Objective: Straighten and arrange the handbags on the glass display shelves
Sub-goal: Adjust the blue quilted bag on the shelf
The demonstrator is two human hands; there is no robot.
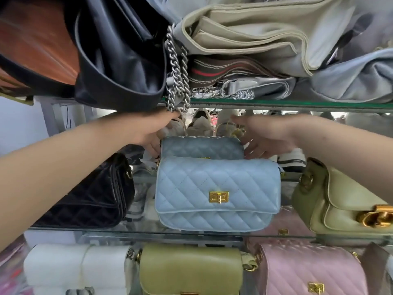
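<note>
- A light blue quilted bag point(217, 192) stands at centre on the glass shelf point(148, 232).
- A second blue bag point(202, 146) stands just behind it, at 12 o'clock.
- The left hand point(153, 133) touches that rear bag's 9 o'clock end; the right hand point(265, 139), fingers spread, touches its 3 o'clock end.
- A black quilted bag point(89, 199) sits at 9 o'clock and a pale green bag point(340, 205) at 3 o'clock.
</note>
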